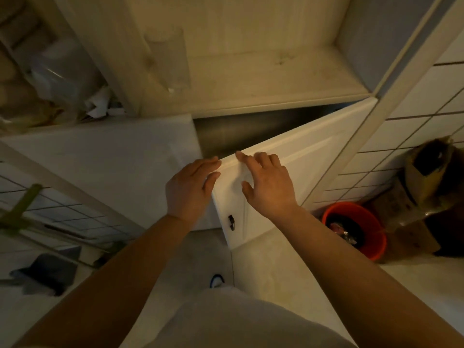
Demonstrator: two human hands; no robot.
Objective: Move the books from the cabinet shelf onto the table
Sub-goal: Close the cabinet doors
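Opening the cabinet door at frame centre with both hands.
Left hand and right hand rest flat, fingers straight, on its top edge; swing fully clear. No books visible.

The wooden shelf sits up above where the two hands meet on the door edge. A clear plastic tube stands on it, up and to the left of that spot. Another shelf, farther left, holds bags and crumpled paper in a pile. The floor is pale and lies down below the hands. On it, to the right, stand an orange bucket and brown cardboard just beside it
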